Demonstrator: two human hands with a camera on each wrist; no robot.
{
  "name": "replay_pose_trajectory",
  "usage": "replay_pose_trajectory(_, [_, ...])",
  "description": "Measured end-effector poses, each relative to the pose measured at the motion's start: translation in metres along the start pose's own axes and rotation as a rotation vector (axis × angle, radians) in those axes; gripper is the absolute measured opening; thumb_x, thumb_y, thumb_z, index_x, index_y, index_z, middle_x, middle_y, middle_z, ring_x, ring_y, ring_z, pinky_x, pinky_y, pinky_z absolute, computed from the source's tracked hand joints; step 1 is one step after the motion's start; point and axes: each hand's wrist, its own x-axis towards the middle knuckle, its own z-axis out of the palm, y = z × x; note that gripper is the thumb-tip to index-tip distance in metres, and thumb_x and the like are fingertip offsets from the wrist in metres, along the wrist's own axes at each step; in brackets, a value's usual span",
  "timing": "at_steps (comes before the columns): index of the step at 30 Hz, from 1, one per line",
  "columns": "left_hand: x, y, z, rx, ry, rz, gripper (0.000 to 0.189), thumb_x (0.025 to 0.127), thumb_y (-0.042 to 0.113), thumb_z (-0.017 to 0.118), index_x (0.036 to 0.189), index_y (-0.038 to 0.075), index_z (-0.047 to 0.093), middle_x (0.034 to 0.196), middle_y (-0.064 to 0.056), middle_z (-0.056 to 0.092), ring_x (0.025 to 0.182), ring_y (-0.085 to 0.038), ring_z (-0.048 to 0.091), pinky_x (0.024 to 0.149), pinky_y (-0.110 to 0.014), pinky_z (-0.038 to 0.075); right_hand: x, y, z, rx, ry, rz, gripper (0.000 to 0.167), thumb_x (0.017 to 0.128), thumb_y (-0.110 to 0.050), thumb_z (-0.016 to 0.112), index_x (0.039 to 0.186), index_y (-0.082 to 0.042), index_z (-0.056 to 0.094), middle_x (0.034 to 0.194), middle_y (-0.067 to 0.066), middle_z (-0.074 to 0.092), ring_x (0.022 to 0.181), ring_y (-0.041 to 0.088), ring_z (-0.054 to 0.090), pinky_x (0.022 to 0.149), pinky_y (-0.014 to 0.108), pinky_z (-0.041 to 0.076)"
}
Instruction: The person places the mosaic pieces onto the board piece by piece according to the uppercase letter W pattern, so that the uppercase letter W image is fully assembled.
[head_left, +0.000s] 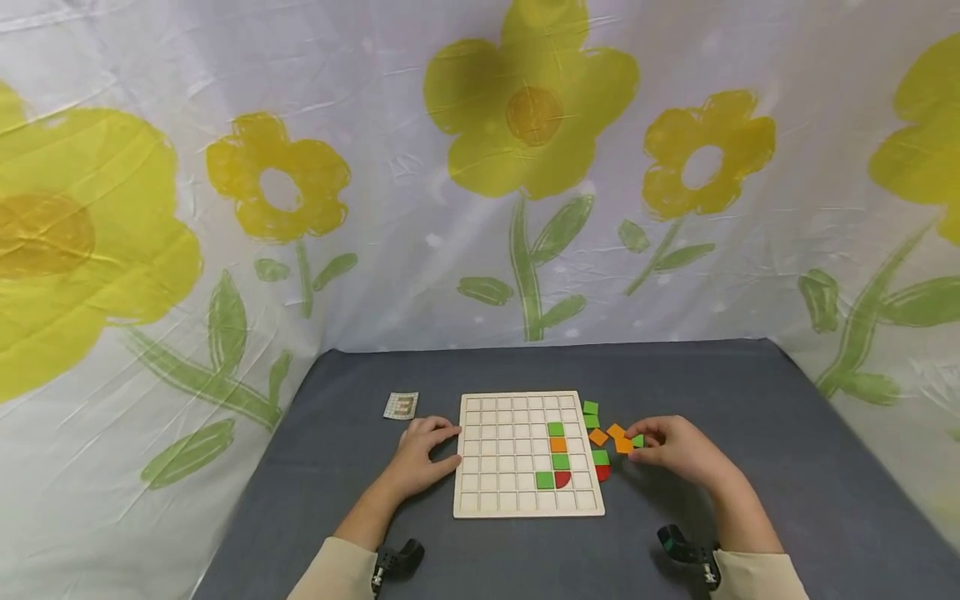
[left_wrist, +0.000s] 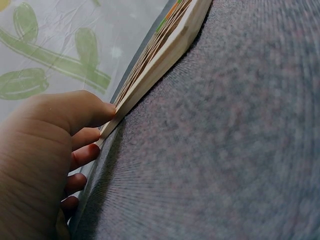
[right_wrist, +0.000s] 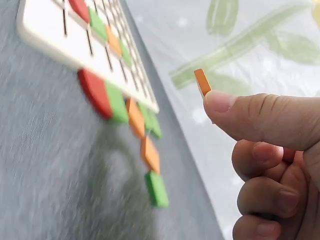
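Observation:
My right hand [head_left: 678,446] pinches a small orange tile [right_wrist: 201,81] between thumb and forefinger, raised above the table; the other fingers curl toward the palm. Below it lie loose tiles, including an orange tile [right_wrist: 150,155] and a green tile [right_wrist: 157,189]. At the left edge of the pale gridded board [head_left: 487,483], my left hand [head_left: 420,454] rests with thumb and forefinger spread, their tips touching the rim. Set in the board's right half are green squares [head_left: 556,429], an orange square [head_left: 558,445] and a red rounded piece [head_left: 562,479].
Beside the board's right edge lie more pieces: green tiles [head_left: 591,408], an orange tile [head_left: 597,436] and a red rounded piece [head_left: 603,472]. A small patterned card [head_left: 401,406] lies beyond my left hand. A flowered curtain [head_left: 390,250] hangs behind the dark cloth-covered table [head_left: 337,383].

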Motion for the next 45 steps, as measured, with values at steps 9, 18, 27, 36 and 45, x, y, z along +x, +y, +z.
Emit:
replay_pose_trajectory(9, [0.002,0.002,0.001,0.001,-0.009,0.002,0.045,0.093,0.028,0.076,0.134,0.01,0.07,0.13,-0.007,0.059,0.125,-0.033,0.046,0.102,-0.058,0.033,0.011,-0.028,0.011,-0.013,0.009,-0.06,0.021,0.088,-0.012,0.081,0.107,-0.004,0.075,0.072,0.001,0.043,0.066,0.017,0.041,0.057,0.029,0.036])
replay_pose_trajectory(18, [-0.003,0.001,0.0,0.018,-0.001,-0.002,0.045,0.092,0.027,0.077,0.133,0.01,0.07,0.128,-0.006,0.06,0.123,-0.032,0.046,0.101,-0.057,0.034,0.016,-0.052,0.036,-0.002,0.021,-0.097,0.022,0.088,-0.011,0.081,0.109,-0.005,0.076,0.067,-0.001,0.041,0.059,0.015,0.034,0.054,0.029,0.033])
replay_pose_trajectory(27, [-0.003,0.001,-0.002,0.022,-0.001,0.004,0.045,0.093,0.028,0.077,0.134,0.011,0.07,0.129,-0.005,0.059,0.123,-0.031,0.047,0.1,-0.056,0.034,0.019,-0.061,0.057,0.007,-0.004,-0.156,0.021,0.088,-0.011,0.081,0.107,-0.007,0.077,0.065,-0.004,0.037,0.055,0.012,0.027,0.052,0.027,0.03])
replay_pose_trajectory(36, [0.001,0.001,0.0,0.023,-0.001,0.023,0.045,0.093,0.029,0.076,0.135,0.012,0.069,0.13,-0.005,0.059,0.122,-0.031,0.047,0.099,-0.055,0.034,0.02,-0.072,0.095,-0.064,-0.097,-0.231,0.018,0.086,-0.012,0.081,0.104,-0.01,0.078,0.06,-0.006,0.038,0.051,0.009,0.03,0.055,0.025,0.033])
replay_pose_trajectory(45, [0.0,0.002,-0.001,0.019,-0.002,0.005,0.045,0.093,0.028,0.076,0.134,0.012,0.07,0.129,-0.004,0.059,0.123,-0.031,0.047,0.099,-0.055,0.034,0.02,-0.075,0.125,-0.192,-0.072,-0.218,0.015,0.08,-0.014,0.086,0.093,-0.015,0.078,0.062,-0.006,0.048,0.054,0.009,0.039,0.056,0.026,0.033])
